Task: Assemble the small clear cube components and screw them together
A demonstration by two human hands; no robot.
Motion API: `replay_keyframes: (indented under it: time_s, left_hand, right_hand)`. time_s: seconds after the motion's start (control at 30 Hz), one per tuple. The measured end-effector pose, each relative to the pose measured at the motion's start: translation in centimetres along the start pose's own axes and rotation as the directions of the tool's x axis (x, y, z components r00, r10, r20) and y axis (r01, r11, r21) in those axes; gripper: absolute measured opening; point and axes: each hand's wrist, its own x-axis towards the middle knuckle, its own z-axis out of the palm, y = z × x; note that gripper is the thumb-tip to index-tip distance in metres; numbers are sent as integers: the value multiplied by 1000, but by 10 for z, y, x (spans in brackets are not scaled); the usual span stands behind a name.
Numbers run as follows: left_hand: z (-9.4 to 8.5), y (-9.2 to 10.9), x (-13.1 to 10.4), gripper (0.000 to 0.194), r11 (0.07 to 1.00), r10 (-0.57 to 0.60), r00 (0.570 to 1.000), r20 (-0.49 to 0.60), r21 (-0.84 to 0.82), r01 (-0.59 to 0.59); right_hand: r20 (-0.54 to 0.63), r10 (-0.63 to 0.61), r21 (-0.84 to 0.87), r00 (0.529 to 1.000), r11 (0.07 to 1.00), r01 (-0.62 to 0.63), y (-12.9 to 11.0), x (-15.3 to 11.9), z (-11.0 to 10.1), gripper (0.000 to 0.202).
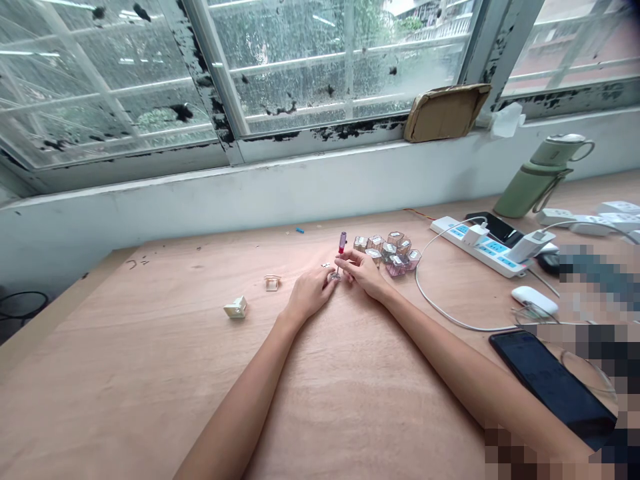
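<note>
On the tabletop [380, 400], the right hand [367, 273] pinches an upright screwdriver [343, 241]; the left hand [310, 291], near its tip, grip unclear.

No legible text or numbers.
</note>
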Motion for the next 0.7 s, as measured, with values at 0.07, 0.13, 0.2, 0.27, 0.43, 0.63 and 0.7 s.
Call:
replay_keyframes:
  time_s: [0.07, 0.13, 0.2, 0.27, 0.43, 0.63, 0.7]
  left_hand:
    - [0, 0, 0, 26, 1000, 3, 1000, -1, 3, -3]
    - [1, -1, 0, 26, 1000, 9, 1000, -3, 3, -9]
    - [1, -1, 0, 26, 1000, 13, 1000, -6, 2, -13]
    - [1, -2, 0, 26, 1000, 16, 1000, -9, -1, -16]
    - [0, -1, 0, 25, 1000, 10, 1000, -5, -10, -10]
    - [1, -2, 0, 25, 1000, 3, 1000, -4, -4, -3]
    - [2, -2, 0, 25, 1000, 7, 1000, -6, 0, -7]
  right_hand:
    - [-8, 3, 2, 1000, 1000, -3, -1, 0, 0, 43]
    - [-9, 12, -2, 1000, 1000, -12, -2, -1, 1, 46]
    - [-8, 18, -7, 1000, 1000, -18, -3, -1, 1, 48]
    - [-4, 17, -7, 1000, 1000, -17, -4, -1, 2, 49]
    - [-4, 16, -11, 1000, 1000, -16, -5, -1, 2, 49]
    - [-4, 15, -6, 1000, 1000, -15, -3, -1, 2, 50]
    - [-2, 19, 0, 1000, 1000, -19, -3, -1, 2, 50]
